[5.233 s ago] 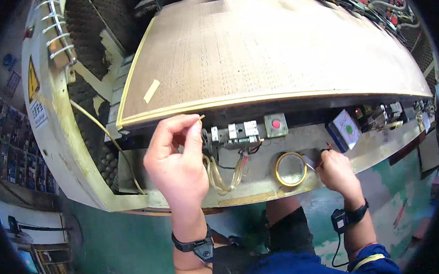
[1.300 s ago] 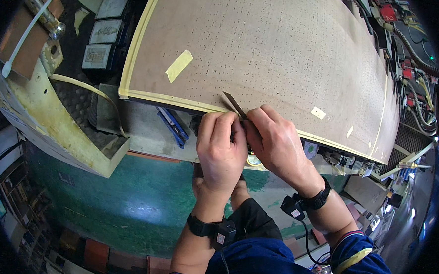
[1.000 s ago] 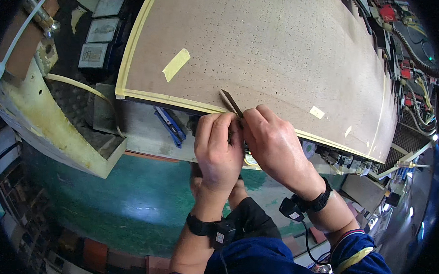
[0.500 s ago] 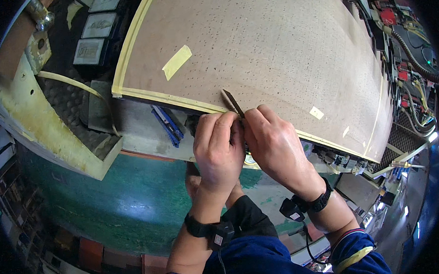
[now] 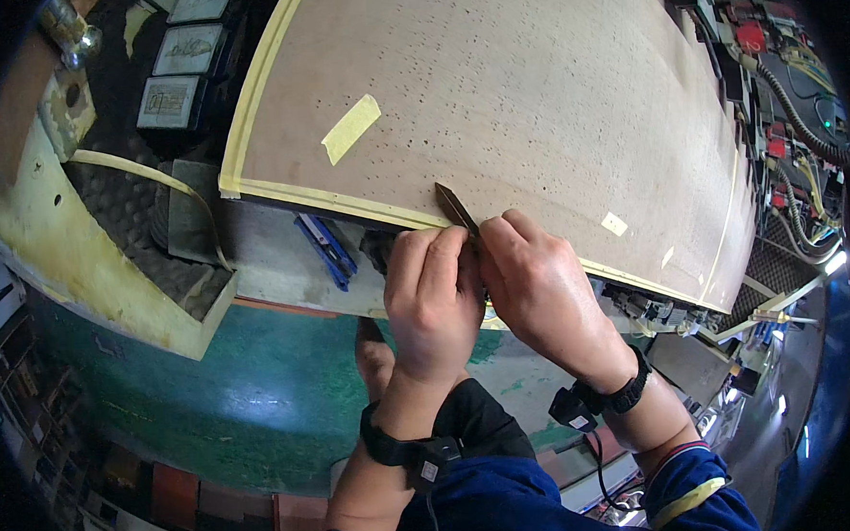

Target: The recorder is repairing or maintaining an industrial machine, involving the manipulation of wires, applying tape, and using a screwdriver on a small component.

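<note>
My left hand (image 5: 433, 299) and my right hand (image 5: 543, 283) meet at the near edge of a large pale brown panel (image 5: 493, 98) pricked with many small dark holes. Both are closed, thumbs and fingertips mostly hidden, around the lower end of a thin dark brown pointed strip (image 5: 452, 204). Its tip points up and left, above the panel's surface. Yellow masking tape (image 5: 340, 205) runs along the panel's left and near edges. A larger yellow tape piece (image 5: 352, 130) sticks to the panel left of the strip, and a small one (image 5: 614, 224) lies to the right of my hands.
Blue-handled cutters (image 5: 328, 250) lie on a grey ledge left of my hands, below the panel edge. Further left stands a curved, yellowed frame (image 5: 118, 272). Small framed boxes (image 5: 172, 101) line the upper left. Hoses and red fittings (image 5: 776, 146) crowd the right side.
The dark strip has turned and now shows a broader face, its tip slightly lower. Both hands have shifted slightly to the right, still together at the panel edge.
</note>
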Motion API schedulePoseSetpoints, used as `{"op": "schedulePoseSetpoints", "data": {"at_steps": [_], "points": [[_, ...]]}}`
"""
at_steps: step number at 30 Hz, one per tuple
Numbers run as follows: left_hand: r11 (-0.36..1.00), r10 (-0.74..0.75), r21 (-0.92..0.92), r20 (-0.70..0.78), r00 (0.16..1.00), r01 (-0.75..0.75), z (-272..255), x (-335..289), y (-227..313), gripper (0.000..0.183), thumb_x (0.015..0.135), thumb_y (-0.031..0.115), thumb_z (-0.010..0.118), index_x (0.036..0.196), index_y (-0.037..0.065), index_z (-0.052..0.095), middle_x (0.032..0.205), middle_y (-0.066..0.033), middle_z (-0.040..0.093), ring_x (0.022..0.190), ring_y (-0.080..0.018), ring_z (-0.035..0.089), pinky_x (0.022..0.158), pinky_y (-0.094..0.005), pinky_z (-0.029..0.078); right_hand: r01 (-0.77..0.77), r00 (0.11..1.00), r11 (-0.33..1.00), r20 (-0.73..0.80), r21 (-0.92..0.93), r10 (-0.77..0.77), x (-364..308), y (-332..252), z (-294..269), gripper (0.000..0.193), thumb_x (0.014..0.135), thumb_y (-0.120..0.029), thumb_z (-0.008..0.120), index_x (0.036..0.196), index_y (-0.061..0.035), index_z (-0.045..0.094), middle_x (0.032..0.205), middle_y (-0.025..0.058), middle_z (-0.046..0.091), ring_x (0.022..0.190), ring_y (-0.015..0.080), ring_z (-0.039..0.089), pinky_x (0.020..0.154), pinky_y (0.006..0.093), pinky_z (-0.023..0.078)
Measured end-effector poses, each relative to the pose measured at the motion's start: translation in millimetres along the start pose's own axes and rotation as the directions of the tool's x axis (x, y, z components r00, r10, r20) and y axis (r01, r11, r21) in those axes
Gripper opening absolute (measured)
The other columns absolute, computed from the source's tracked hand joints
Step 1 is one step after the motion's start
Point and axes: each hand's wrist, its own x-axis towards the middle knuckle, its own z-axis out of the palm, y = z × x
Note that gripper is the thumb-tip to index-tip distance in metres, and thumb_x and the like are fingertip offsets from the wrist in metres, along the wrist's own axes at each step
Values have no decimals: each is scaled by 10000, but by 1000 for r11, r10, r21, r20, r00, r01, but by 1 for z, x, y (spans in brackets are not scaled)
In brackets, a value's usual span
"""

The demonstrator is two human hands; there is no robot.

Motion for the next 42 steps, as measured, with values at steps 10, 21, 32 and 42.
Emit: {"op": "schedulePoseSetpoints", "data": {"at_steps": [10, 21, 32, 42], "points": [[998, -47, -45, 15, 999, 48, -2, -6, 0, 191, 934, -64, 772, 1111, -21, 715, 1021, -161, 709, 942, -359, 724, 847, -447, 590, -102, 995, 992, -12, 73, 103, 0, -4, 5, 104, 983, -16, 692, 1017, 17, 600, 939, 247, 643, 853, 510, 675, 718, 565, 549], [274, -303, -836, 394, 868, 475, -45, -15, -32, 103, 1117, 80, 667, 1202, 23, 663, 1129, -122, 724, 1084, -233, 656, 1061, -416, 504, -319, 747, 529, -135, 786, 651, -151, 64, 30, 146, 1148, -127, 660, 1054, -16, 670, 882, -29, 605, 714, 46, 518, 614, 253, 433], [290, -241, -834, 412, 879, 470, -63, -11, -34, 112, 1110, 63, 674, 1218, 42, 655, 1117, -92, 677, 1041, -218, 602, 1038, -424, 483, -596, 434, 274, 17, 755, 901, -223, 160, 165, 216, 1052, -161, 763, 1040, 54, 742, 870, 20, 699, 774, 98, 597, 661, 303, 474], [518, -189, -750, 369, 910, 412, -81, -25, -21, 119, 1128, 62, 647, 1238, 17, 640, 1098, -108, 686, 1042, -226, 612, 1042, -435, 498, -579, 643, 749, -384, 322, 662, -213, 155, 158, 197, 1014, -131, 788, 1033, 37, 685, 967, 216, 680, 821, 383, 666, 745, 472, 547]]}}
